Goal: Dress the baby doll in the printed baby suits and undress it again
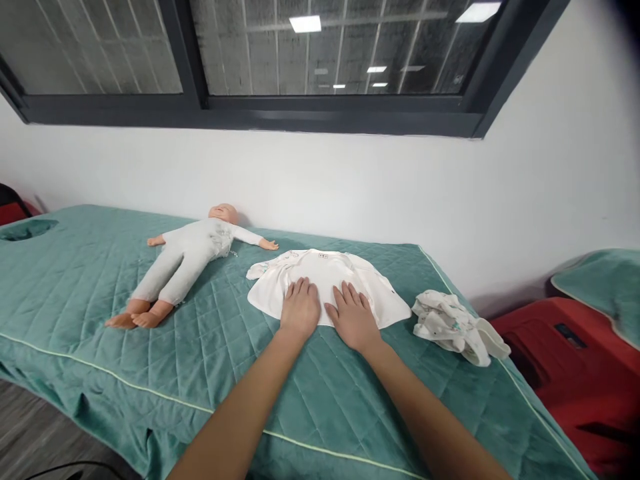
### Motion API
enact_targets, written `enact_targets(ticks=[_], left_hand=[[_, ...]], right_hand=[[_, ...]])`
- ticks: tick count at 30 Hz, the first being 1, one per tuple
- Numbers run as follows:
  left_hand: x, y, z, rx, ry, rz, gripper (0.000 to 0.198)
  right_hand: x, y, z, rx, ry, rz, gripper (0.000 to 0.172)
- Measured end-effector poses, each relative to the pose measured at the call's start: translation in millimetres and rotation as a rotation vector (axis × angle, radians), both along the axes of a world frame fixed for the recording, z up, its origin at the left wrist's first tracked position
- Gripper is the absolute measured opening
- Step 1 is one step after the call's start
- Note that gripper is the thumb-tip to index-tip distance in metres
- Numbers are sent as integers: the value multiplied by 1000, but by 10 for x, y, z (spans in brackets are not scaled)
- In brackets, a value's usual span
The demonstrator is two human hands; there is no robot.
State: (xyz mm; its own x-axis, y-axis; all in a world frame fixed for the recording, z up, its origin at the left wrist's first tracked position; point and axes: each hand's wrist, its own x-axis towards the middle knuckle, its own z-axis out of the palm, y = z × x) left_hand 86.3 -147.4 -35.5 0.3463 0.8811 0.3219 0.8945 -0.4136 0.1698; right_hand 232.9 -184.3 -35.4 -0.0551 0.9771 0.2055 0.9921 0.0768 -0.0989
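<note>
A small white baby top (320,270) lies spread out on the green quilted bed cover (210,373), its neckline toward the wall. My left hand (301,308) rests flat on its lower middle, fingers stretched out. Just to the right, my right hand (354,317) also lies flat on the cloth with fingers apart. Neither hand grips anything. Parts of the lower edge are hidden under my hands. To the left a baby doll (193,257) in white lies on its back, one arm reaching toward the top.
Crumpled white printed baby clothing (453,327) sits near the right edge of the bed. Beyond that edge stands a red case-like object (575,360), partly under green cloth (605,287). A white wall (350,187) and dark-framed window (330,120) border the far side.
</note>
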Motion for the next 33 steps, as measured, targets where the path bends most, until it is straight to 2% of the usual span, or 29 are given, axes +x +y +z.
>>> enact_targets(ticks=[5, 9, 14, 17, 20, 22, 24, 26, 28, 30, 33], left_hand=[[-204, -247, 128, 55, -73, 54, 28], [-306, -366, 148, 40, -71, 66, 34], [-309, -383, 110, -46, -62, 82, 41], [-317, -365, 112, -62, -81, 86, 41], [-447, -268, 110, -44, -132, 114, 37], [-626, -130, 89, 6, -187, 192, 28], [-847, 55, 51, 71, -254, 326, 26], [-1057, 252, 7, 86, -318, 478, 38], [-1207, 417, -32, 23, -346, 566, 45], [-1283, 534, -58, -51, -332, 562, 43], [-1318, 646, -81, -82, -330, 516, 33]], right_hand=[[-2, -381, 139, 198, 53, -22, 31], [-26, -452, 185, 180, 12, -73, 34], [-45, -386, 167, 143, -9, -50, 33], [-44, -368, 160, 125, -7, -42, 33], [-42, -377, 161, 121, -12, -43, 32], [-44, -386, 168, 135, -23, -37, 32], [-56, -370, 179, 148, -15, -16, 33], [-90, -289, 196, 139, 60, 6, 32], [-159, -107, 222, 103, 231, 13, 27], [-274, 185, 253, 35, 462, 3, 20], [-525, 748, 284, -92, 724, -49, 29]])
